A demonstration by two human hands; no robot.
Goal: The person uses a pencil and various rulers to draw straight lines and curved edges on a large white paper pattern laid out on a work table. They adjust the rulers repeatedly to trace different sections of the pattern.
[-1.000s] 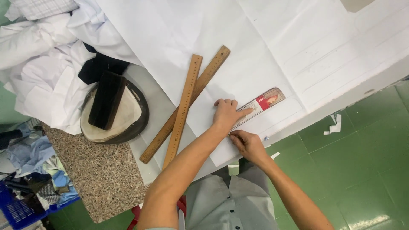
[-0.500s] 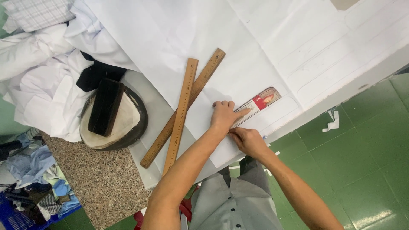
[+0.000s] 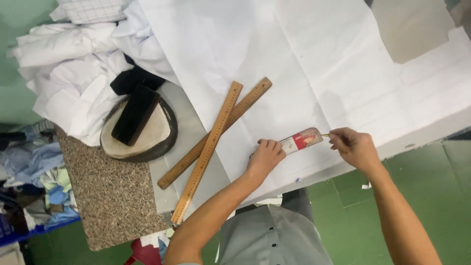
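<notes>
— Room first?

— Green floor [image 3: 431, 162] below and to the right, seen from above. Long bench [image 3: 422, 132] running across, nearly covered by white pattern paper [image 3: 274, 54]. Heap of white garments [image 3: 64, 64] piled at the far left end, checked cloth on top of it. Speckled stone slab [image 3: 108, 196] jutting off the near left corner.

— On the bench itself?

— Padded oval pressing cushion [image 3: 147, 132] with a black block [image 3: 135, 114] lying across it, between the garments and the paper. Then two long wooden rulers [image 3: 216, 132], crossed near their upper ends, slanting down-left from the paper onto bare bench. Untouched, just left of the left hand.

— And the small one?

— Short clear plastic ruler [image 3: 301, 141] with a red patch, flat on the paper near the front edge. Long axis almost level, tilted slightly up to the right.

— Which grip on which end?

— Left hand [image 3: 265, 158] pressing down on the ruler's left end, fingers spread flat, not closed round anything. Right hand [image 3: 355, 147] just off the ruler's right end, fingertips pinched together on a thin marking tool [image 3: 326, 135], probably a pencil or chalk, too small to tell which. Tip touching or nearly touching the ruler's right tip.

— So the ruler lies where from the pinch?

— Straight to the left of it, running away toward the left hand. Right hand nearer the free end; left hand pinning the far end.
</notes>
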